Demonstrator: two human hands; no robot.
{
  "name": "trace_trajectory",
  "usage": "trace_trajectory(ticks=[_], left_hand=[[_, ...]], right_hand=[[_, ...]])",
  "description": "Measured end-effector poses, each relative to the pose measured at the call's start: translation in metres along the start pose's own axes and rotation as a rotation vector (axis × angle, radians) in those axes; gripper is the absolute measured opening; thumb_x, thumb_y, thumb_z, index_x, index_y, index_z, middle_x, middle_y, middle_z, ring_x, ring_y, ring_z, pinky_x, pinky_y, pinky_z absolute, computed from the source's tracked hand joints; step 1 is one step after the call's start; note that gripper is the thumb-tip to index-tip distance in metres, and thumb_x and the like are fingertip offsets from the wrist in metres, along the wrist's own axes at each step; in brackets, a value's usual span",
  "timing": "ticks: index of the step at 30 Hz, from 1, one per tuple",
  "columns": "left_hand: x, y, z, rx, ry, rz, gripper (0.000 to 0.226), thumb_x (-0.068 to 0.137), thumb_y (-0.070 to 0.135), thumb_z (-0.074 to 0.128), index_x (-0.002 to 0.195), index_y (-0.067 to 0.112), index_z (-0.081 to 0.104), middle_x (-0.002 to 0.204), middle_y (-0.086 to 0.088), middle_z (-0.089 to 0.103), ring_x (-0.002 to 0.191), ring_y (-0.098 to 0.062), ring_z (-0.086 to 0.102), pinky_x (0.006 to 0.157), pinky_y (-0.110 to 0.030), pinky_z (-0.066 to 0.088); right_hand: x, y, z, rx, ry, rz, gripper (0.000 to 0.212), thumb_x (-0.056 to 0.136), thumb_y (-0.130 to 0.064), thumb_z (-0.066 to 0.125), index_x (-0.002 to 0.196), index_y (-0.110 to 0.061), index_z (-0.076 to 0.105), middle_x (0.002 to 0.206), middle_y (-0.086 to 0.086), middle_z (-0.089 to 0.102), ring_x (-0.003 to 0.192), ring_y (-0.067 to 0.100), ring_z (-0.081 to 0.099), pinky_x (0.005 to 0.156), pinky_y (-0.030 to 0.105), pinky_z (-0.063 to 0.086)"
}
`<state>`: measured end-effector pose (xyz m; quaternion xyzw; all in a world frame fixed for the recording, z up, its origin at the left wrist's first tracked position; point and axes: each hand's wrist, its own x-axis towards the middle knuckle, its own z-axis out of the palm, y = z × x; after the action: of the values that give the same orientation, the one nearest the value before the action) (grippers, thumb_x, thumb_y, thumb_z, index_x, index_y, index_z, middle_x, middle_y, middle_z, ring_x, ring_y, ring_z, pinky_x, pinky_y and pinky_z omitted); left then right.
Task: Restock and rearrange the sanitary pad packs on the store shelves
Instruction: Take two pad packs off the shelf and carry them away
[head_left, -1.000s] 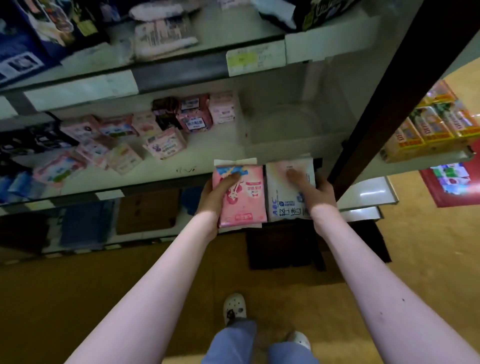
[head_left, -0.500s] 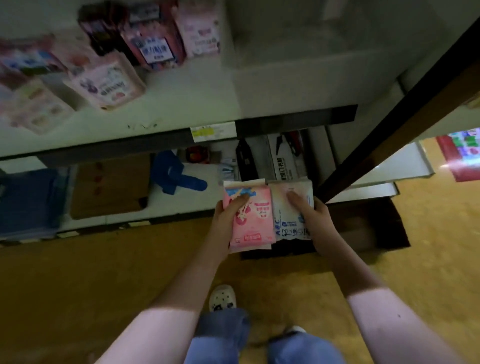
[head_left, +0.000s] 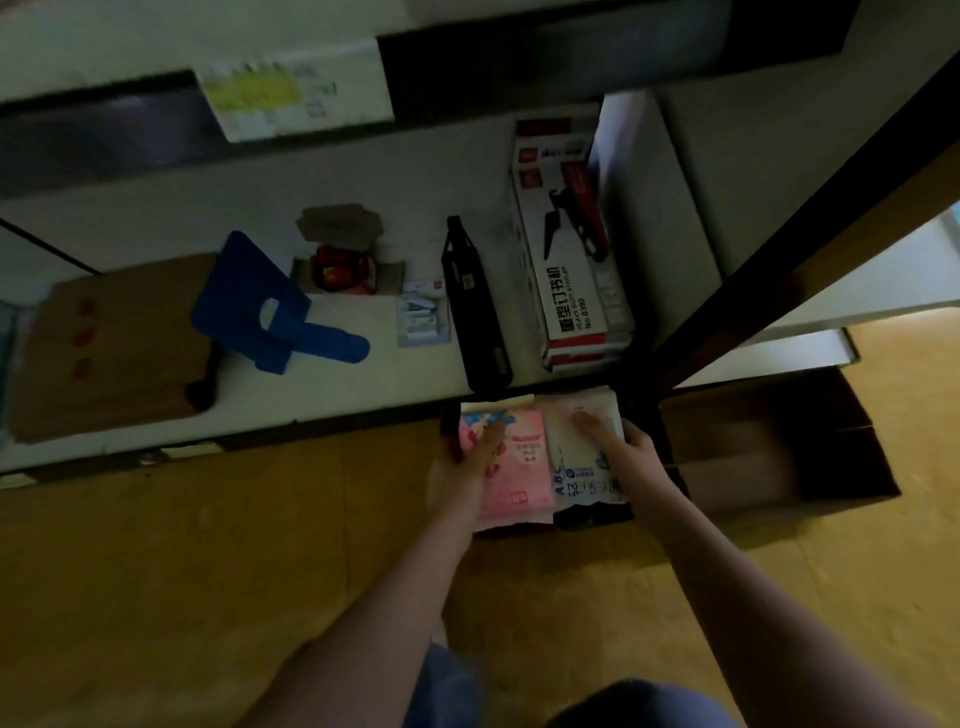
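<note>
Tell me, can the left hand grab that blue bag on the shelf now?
Probably not yet: the left hand grips the pink pack, so it is full. The way looks free; the blue bag lies uncovered on the shelf.

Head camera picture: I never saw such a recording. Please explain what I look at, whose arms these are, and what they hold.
There is no machine. A person wears one camera on the head, so the picture looks down along their own two arms at a store shelf. The left hand holds a pink pack of sanitary pads; the right hand holds a white pack with blue letters beside it. Both packs are held in front of the low shelf, not on it. On that shelf lie flat brown cardboard, something blue, probably a bag, a long black item and a red and white stapler box. An open cardboard box stands on the floor at the right.
</note>
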<state>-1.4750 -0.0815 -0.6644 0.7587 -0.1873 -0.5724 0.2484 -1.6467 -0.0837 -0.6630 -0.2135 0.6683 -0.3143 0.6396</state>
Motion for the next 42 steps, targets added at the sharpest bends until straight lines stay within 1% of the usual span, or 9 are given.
trace_trajectory(ticks=[2,5,13,16,20,24,28,36,42], left_hand=[[0.028,-0.013,0.015,0.091,0.055,0.008,0.064,0.077,0.065,0.059,0.115,0.014,0.054,0.102,-0.001,0.064,0.090,-0.021,0.064,0.068,-0.032,0.050],[0.063,-0.037,0.033,0.089,0.079,-0.024,0.062,0.087,0.054,0.058,0.126,0.011,0.038,0.119,-0.009,0.055,0.108,-0.029,0.058,0.085,-0.037,0.048],[0.141,-0.092,0.075,0.294,0.109,-0.047,0.071,0.088,0.040,0.061,0.141,0.004,0.030,0.139,-0.019,0.038,0.118,-0.036,0.049,0.084,-0.035,0.045],[0.166,-0.110,0.085,0.249,0.139,0.004,0.069,0.087,0.037,0.064,0.139,0.005,0.030,0.136,-0.019,0.045,0.118,-0.037,0.051,0.089,-0.040,0.047],[0.200,-0.125,0.087,0.311,0.215,0.096,0.065,0.090,0.034,0.062,0.136,0.006,0.026,0.134,-0.018,0.050,0.125,-0.038,0.043,0.093,-0.044,0.045],[0.225,-0.138,0.084,0.447,0.219,0.128,0.061,0.097,0.026,0.052,0.144,0.005,0.021,0.136,-0.020,0.048,0.126,-0.039,0.043,0.094,-0.045,0.045],[0.234,-0.146,0.081,0.612,0.215,0.214,0.053,0.097,0.014,0.048,0.144,0.007,0.024,0.143,-0.020,0.033,0.124,-0.037,0.046,0.097,-0.043,0.045],[0.219,-0.161,0.085,1.028,0.212,0.406,0.073,0.097,0.019,0.051,0.153,0.010,0.006,0.156,-0.015,0.005,0.140,-0.033,0.017,0.112,-0.040,0.027],[0.218,-0.163,0.084,1.059,0.143,0.367,0.087,0.093,0.021,0.059,0.153,0.011,-0.003,0.159,-0.013,-0.006,0.144,-0.033,0.010,0.115,-0.038,0.024]], right_hand=[[0.028,0.020,-0.002,0.015,0.016,0.006,0.042,0.086,-0.035,0.066,0.118,-0.014,0.049,0.094,0.009,0.067,0.077,0.020,0.069,0.056,0.026,0.055],[0.067,0.049,-0.004,-0.009,0.032,0.022,0.044,0.086,-0.031,0.068,0.120,-0.012,0.049,0.096,0.009,0.066,0.079,0.021,0.069,0.057,0.027,0.055],[0.157,0.107,-0.012,-0.107,0.076,0.061,0.030,0.086,-0.013,0.067,0.111,-0.001,0.055,0.084,0.007,0.063,0.071,0.019,0.063,0.046,0.022,0.051],[0.187,0.117,-0.013,-0.140,0.087,0.055,0.033,0.082,-0.012,0.072,0.110,-0.001,0.059,0.091,0.011,0.065,0.075,0.022,0.063,0.058,0.029,0.053],[0.226,0.129,-0.008,-0.240,0.058,-0.021,0.046,0.075,-0.008,0.079,0.117,0.002,0.061,0.110,0.010,0.064,0.102,0.028,0.063,0.082,0.036,0.051],[0.256,0.163,-0.001,-0.320,0.027,-0.063,0.069,0.062,-0.021,0.089,0.122,-0.003,0.059,0.122,0.010,0.064,0.106,0.026,0.063,0.090,0.042,0.053],[0.252,0.178,0.009,-0.248,0.075,0.000,0.045,0.078,-0.007,0.076,0.117,0.006,0.060,0.115,0.016,0.063,0.106,0.033,0.062,0.087,0.041,0.051],[0.256,0.181,0.008,-0.306,0.139,0.001,0.044,0.086,-0.006,0.068,0.127,0.002,0.053,0.126,0.022,0.058,0.115,0.037,0.057,0.093,0.043,0.050],[0.252,0.180,0.007,-0.229,0.084,0.035,0.039,0.091,0.003,0.056,0.130,-0.001,0.053,0.127,0.020,0.057,0.117,0.037,0.056,0.088,0.040,0.048]])
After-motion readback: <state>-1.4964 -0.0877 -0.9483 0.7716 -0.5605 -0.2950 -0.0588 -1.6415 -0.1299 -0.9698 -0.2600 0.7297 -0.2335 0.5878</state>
